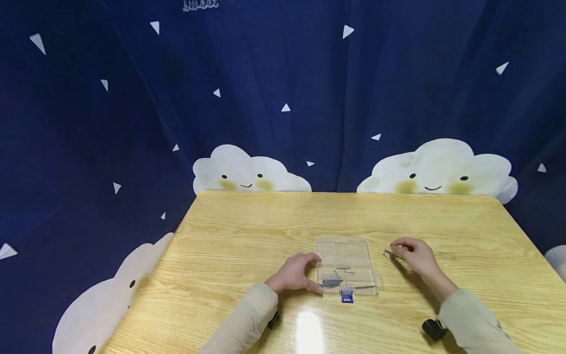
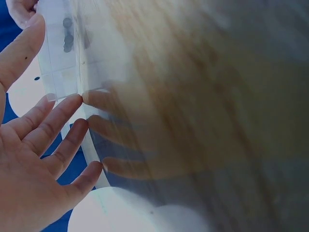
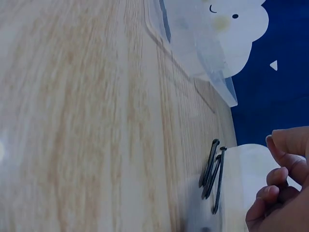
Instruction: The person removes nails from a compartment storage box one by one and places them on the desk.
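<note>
A clear plastic compartment box (image 1: pixel 369 275) lies on the table with its lid (image 1: pixel 342 250) folded back and a blue latch (image 1: pixel 347 296) in front. Several dark nails (image 1: pixel 330 283) lie in its front left compartment, with smaller pale nails (image 1: pixel 344 268) behind them. My left hand (image 1: pixel 295 273) spans the box's left side, and its extended fingers (image 2: pixel 50 123) touch the edge. To the right of the box, three dark nails (image 3: pixel 212 176) lie on the table. Beside them hovers my right hand (image 1: pixel 417 255), fingers loosely bent; nothing shows between them.
The wooden table (image 1: pixel 239 226) extends around the box on all sides. Behind it hangs a dark blue curtain (image 1: pixel 265 73) with white triangles and clouds. Black wrist devices (image 1: pixel 433 329) sit below both sleeves, close to the tabletop.
</note>
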`<state>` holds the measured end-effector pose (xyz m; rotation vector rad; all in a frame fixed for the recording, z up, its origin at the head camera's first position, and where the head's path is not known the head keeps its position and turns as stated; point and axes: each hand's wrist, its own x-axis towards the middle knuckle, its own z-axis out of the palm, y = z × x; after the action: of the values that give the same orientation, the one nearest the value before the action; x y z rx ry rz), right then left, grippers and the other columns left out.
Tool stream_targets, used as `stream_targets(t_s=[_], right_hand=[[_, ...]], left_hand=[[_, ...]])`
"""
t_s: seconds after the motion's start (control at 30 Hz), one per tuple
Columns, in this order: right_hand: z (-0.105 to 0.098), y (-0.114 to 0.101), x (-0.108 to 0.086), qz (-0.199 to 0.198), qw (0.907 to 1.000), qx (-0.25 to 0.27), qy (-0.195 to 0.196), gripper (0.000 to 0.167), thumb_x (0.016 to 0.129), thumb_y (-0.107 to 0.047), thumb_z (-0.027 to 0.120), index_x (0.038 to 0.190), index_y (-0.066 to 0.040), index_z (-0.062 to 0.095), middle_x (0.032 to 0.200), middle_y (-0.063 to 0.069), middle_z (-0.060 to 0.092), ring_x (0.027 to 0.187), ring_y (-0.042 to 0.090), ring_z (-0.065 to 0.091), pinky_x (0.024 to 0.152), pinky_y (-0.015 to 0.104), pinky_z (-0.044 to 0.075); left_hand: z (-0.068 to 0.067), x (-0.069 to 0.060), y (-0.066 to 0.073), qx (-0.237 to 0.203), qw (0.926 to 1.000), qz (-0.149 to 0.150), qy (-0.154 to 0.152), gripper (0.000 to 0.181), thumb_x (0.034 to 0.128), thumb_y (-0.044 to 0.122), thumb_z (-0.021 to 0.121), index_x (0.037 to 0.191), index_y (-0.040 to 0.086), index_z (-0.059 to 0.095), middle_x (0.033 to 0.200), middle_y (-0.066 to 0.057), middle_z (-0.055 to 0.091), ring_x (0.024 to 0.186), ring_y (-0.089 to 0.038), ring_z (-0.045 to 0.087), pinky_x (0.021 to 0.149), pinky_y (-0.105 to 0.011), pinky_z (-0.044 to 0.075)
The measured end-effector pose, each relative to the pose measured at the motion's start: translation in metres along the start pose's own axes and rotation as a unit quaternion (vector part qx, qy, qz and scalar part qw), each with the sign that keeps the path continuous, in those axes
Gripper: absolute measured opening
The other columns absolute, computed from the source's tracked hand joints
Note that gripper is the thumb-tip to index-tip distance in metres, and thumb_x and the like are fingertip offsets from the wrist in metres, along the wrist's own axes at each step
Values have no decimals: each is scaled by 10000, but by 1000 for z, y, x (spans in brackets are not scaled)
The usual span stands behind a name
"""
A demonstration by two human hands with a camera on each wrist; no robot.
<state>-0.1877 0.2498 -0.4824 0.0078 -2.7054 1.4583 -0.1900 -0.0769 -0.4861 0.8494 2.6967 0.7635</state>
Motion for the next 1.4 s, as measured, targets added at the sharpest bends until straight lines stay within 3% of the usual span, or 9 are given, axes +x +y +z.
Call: stream_targets(t_s=[0.33, 0.83, 1.0, 1.27, 1.4], right_hand=[[6, -5, -9, -251, 9996, -9, -96, 203, 875, -157, 613, 978, 14, 649, 625, 4, 413, 519, 90, 352, 487, 252, 332], [15, -13, -19, -1068, 9942, 78, -92, 162, 821, -116, 675, 935, -1, 672, 674, -18, 458, 588, 75, 370, 510, 238, 325], [21, -18, -21, -1529, 9876, 155, -320, 145, 792, -23, 680, 931, 16, 667, 671, -25, 458, 579, 72, 362, 503, 244, 323], [22, -44, -32, -2170, 9725, 429, -733, 156, 757, 91, 656, 906, 44, 652, 661, 23, 445, 559, 94, 347, 484, 262, 312], [25, -43, -30, -2552, 9604, 581, -957, 183, 743, 119, 652, 915, 58, 644, 657, -4, 429, 541, 99, 339, 469, 266, 310]], left_hand=[[-1, 0, 1, -10, 10000, -10, -16, 679, 611, 382, 829, 1176, 129, 548, 1068, 28, 629, 1021, -150, 512, 917, -280, 374], [-1, -1, 2, -17, 10000, -47, -5, 670, 609, 373, 833, 1167, 129, 554, 1055, 37, 632, 1003, -135, 514, 916, -288, 373], [0, 0, 1, -13, 10000, -34, 6, 668, 613, 374, 831, 1170, 131, 552, 1060, 33, 633, 1011, -140, 513, 919, -294, 372], [0, 0, 1, 1, 10000, -19, 5, 675, 612, 382, 830, 1173, 132, 551, 1059, 34, 630, 1017, -138, 512, 918, -286, 374], [0, -1, 1, 13, 10000, -27, 19, 676, 610, 380, 831, 1174, 132, 551, 1055, 37, 631, 1013, -135, 513, 917, -280, 374]])
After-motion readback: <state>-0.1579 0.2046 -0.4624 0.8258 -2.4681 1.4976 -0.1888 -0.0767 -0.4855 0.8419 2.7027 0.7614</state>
